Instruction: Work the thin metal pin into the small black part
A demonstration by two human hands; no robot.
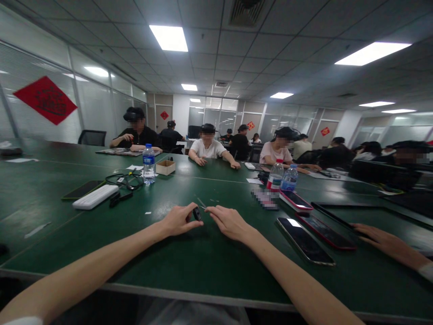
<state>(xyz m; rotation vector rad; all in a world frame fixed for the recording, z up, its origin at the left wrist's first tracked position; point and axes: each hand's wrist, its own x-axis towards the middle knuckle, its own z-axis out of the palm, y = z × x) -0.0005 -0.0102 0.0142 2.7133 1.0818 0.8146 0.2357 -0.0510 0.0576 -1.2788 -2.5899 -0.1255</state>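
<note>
Both my forearms reach out over a dark green table (189, 266). My left hand (177, 220) pinches a small black object (196, 213) between thumb and fingers. My right hand (228, 222) sits just to the right of it, fingertips pinched on a thin pin-like piece that points toward the black object. The piece is too small to make out. A few thin slivers lie on the table just beyond my hands.
A white power bank (95, 197), a phone (83, 189), black cables (125, 181) and a water bottle (148, 164) lie at left. Three phones (304, 239) and two bottles (282, 177) lie at right. A neighbour's hand (385, 241) rests at far right. Several people sit across the table.
</note>
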